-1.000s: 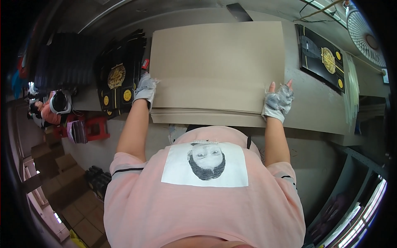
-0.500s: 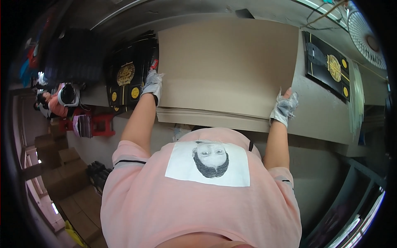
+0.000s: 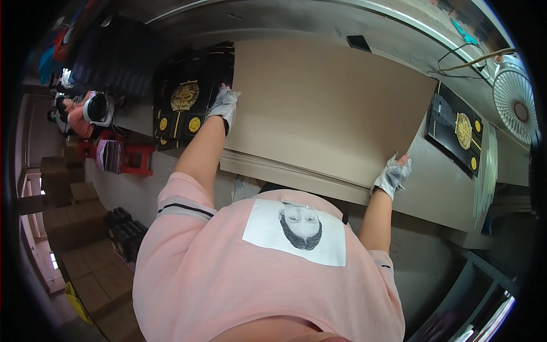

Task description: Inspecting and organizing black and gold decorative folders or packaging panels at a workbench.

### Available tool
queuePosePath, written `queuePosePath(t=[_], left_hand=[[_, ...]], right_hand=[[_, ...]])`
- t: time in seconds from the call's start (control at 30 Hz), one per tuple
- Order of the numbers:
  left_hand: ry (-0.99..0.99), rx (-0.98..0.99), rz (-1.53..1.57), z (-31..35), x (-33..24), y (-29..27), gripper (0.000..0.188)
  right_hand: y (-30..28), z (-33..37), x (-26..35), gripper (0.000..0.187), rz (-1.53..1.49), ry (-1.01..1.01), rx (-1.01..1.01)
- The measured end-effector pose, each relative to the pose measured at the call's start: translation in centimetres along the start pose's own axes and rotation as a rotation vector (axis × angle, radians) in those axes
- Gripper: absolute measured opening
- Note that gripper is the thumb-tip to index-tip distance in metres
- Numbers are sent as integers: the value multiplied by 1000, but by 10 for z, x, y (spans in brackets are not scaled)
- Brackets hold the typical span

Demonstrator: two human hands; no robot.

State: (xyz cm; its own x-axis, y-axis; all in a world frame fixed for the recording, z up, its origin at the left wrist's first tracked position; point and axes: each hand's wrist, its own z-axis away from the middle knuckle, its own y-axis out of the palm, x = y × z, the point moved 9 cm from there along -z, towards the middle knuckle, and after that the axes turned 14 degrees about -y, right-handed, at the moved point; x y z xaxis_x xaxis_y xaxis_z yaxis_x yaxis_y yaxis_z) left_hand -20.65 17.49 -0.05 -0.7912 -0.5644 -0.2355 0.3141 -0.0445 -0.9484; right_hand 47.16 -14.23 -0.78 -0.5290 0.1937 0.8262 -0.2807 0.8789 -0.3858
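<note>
A large brown cardboard sheet [image 3: 325, 102] lies flat across the worktable, on top of several layers whose near edges show. My left hand [image 3: 226, 107], in a worn whitish glove with bare fingertips, grips the sheet's left edge. Beside that hand are black printed panels [image 3: 183, 122] with gold round designs. At the sheet's near right corner, my right hand [image 3: 394, 174], gloved the same way, holds the edge with its thumb showing. The undersides of both hands are hidden.
A black and gold box [image 3: 454, 128] lies at the right, near pale thin sheets [image 3: 486, 171] and a white fan [image 3: 515, 105]. A small black piece [image 3: 359, 43] lies beyond the cardboard. Red stools [image 3: 138, 159], cartons [image 3: 85, 245] and a seated person [image 3: 80, 117] are at the left.
The view has shifted and turned, so the sheet appears tilted down to the right. Both hands remain at its side edges. A small red object by my left fingertips no longer shows.
</note>
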Motion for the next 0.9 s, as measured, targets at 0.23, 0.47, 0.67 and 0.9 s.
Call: queuePosePath(t=[0.23, 0.47, 0.67, 0.9], left_hand=[[-306, 436, 835, -28, 38, 16, 62], [334, 643, 630, 35, -45, -43, 45], [1003, 132, 351, 180, -136, -60, 75], [573, 1, -55, 229, -175, 12, 94]], right_hand=[[10, 12, 94, 74, 702, -494, 333], [63, 47, 155, 86, 693, -858, 1075], [68, 48, 151, 84, 699, -841, 1139], [68, 48, 153, 84, 709, -835, 1152]])
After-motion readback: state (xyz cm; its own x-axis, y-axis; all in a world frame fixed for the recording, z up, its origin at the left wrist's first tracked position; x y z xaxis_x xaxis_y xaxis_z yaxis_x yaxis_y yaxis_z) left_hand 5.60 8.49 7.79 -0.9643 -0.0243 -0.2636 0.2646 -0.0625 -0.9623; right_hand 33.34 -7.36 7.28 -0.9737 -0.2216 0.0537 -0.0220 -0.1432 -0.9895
